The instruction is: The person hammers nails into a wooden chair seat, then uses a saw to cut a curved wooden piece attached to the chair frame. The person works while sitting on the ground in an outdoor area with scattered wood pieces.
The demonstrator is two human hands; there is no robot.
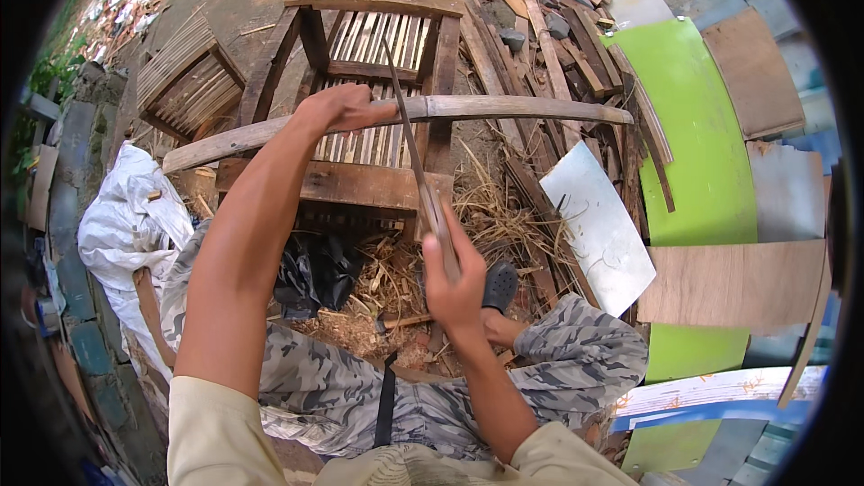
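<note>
My left hand (340,109) is closed around a long split bamboo strip (522,108), which lies crosswise over a low wooden frame with a slatted middle (378,36). In my right hand (456,283) is the wooden handle of a handsaw (412,148). Its long thin blade, seen almost edge-on, points away from me and crosses the strip just right of my left hand. The teeth cannot be made out. Below the frame's near board (342,184) are wood shavings (387,279) and a black plastic bag (319,270).
A smaller slatted wooden piece (193,76) stands at the far left, beyond a white sack (135,207). Loose planks (540,45) and a pale sheet (601,225) lie to the right. Farther right are a green panel (702,126) and plywood pieces (733,283). A hammer (405,320) lies between my legs.
</note>
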